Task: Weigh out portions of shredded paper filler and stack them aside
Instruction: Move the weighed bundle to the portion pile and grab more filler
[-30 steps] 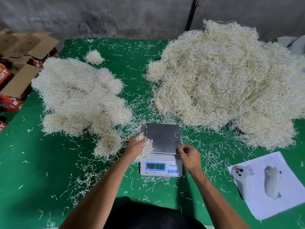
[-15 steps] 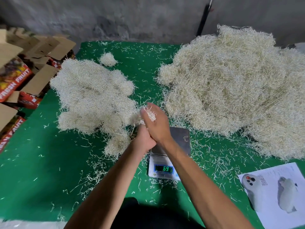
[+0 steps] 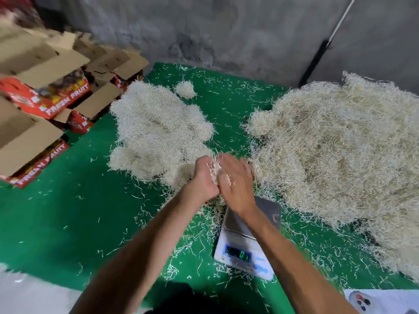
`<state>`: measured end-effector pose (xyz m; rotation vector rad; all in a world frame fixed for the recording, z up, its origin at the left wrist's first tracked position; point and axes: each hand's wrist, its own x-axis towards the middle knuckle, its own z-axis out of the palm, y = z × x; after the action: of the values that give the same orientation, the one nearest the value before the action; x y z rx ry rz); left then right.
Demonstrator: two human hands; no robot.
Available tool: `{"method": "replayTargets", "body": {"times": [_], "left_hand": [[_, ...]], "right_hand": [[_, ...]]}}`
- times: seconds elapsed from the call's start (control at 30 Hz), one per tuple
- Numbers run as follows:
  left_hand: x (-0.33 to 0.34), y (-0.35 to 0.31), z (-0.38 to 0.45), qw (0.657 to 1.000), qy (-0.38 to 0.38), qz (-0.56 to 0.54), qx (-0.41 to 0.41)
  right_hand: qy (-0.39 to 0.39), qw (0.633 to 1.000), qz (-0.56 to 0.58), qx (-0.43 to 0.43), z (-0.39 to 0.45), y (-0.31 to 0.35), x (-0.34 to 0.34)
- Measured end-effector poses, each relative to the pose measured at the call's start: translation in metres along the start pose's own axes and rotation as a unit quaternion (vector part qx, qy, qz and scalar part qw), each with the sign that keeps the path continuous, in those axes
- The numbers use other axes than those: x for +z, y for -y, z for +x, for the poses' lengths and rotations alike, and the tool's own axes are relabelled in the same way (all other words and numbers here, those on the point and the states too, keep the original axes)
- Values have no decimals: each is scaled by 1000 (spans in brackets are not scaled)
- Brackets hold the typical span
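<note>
Step in hand, as judged: a weighed portion is being carried from the scale (image 3: 249,232) toward the stack (image 3: 158,132) at left. The left hand (image 3: 205,177) and right hand (image 3: 235,180) are pressed together above the table (image 3: 68,211), fingers curled and clamped on a small wad of filler (image 3: 214,168). The scale pan is bare. Next move calls for setting the wad on the stack without scattering strands. Filler: pale, thin, tangled strands; the bulk heap (image 3: 340,150) lies at right.

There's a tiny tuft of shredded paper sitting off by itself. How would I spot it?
Start at the green table and find the smaller, lumpy pile on its left half, near the cardboard boxes. Just past that pile's far edge, toward the grey wall, sits the little tuft. Unlike the other clumps, it stands alone, ringed by green.
</note>
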<state>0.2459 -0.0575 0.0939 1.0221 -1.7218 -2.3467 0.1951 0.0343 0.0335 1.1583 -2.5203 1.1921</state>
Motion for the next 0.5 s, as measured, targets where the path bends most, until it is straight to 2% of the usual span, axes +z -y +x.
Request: {"method": "replayTargets", "body": {"times": [0.1,0.13,0.2,0.23,0.27,0.3,0.33,0.4,0.47,0.5], "left_hand": [[-22,12,8,994,12,-104,-27],[-27,11,8,981,15,-176,-79],[-43,23,25,955,24,-245,-165],[-54,27,26,952,14,-234,-196],[-68,34,30,960,-4,-203,-192],[-84,39,37,957,-17,-218,-188],[-102,43,41,965,-37,-198,-165],[-132,50,46,967,-43,-227,-111],[-156,56,50,969,-161,-181,-52],[-161,57,51,968,-222,-111,-50]], "right_hand": [[32,996,16,-88,-20,-5,18],[63,994,-6,-84,-22,-10,22],[147,988,-28,-36,-14,-13,27],[198,980,-13,-2,-13,-15,30],[246,969,-3,25,-12,-15,34],[284,957,1,55,-9,-11,37],[301,950,5,79,-4,-7,43],[281,950,36,128,18,6,54],[228,951,114,173,53,25,59],[193,950,159,189,74,36,58]]}}
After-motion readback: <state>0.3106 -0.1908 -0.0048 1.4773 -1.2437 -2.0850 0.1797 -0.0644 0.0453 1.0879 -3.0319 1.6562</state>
